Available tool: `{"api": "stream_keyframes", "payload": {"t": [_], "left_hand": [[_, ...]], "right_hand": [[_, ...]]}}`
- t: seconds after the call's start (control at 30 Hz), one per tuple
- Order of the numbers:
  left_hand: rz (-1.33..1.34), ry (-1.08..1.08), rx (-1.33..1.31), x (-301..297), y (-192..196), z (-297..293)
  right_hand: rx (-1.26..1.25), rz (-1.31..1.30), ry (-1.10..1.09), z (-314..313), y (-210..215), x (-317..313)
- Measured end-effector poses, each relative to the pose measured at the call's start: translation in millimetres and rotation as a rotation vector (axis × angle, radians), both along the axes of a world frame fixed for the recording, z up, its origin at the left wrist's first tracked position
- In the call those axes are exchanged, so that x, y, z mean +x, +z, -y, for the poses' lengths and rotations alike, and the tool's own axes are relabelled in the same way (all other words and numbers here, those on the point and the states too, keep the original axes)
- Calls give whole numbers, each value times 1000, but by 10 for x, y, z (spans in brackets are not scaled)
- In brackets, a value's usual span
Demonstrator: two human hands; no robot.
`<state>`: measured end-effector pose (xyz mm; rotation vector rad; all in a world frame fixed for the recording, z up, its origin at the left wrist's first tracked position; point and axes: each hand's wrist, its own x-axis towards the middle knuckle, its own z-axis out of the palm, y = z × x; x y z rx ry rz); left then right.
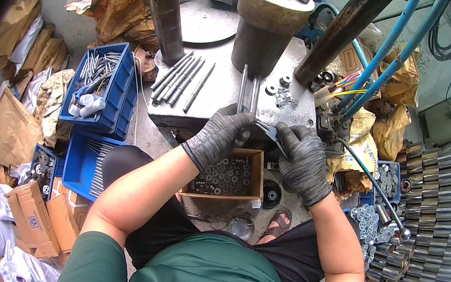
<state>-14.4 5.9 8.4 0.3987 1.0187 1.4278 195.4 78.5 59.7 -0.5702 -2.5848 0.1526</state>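
Above the front edge of the metal press table, my left hand (223, 132), in a dark grey glove, is closed round the lower end of a steel shaft (242, 88). A second rod-like piece (254, 94) stands right beside that shaft; I cannot tell whether the hand grips it too. My right hand (307, 159), gloved alike, is closed on pliers (273, 133), whose tips point at the shaft's lower end by my left fingers. Several loose shafts (179, 82) lie side by side on the table's left. Small rings (286, 99) and bearings (286, 80) lie to the right.
A thick cylinder (265, 30) stands between two dark columns (164, 6). Below my hands sits a cardboard box (256, 175) of small round parts. Blue bins (125, 91) with shafts stand left, beside flattened cartons (30, 217). Hoses (393, 49) and stacked metal cylinders (430, 212) are right.
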Motion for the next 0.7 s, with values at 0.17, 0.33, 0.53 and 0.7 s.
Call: {"api": "stream_keyframes", "payload": {"t": [0.17,0.33,0.53,0.7], "left_hand": [[18,8,-8,19,30,9],[31,27,8,18,6,7],[-299,-41,48,17,35,49],[-349,-29,152,-23,121,94]], "right_hand": [[21,37,-8,-4,32,-1],[28,27,-7,0,27,-5],[-44,36,-28,-39,4,52],[-323,-92,-87,-190,-58,212]]}}
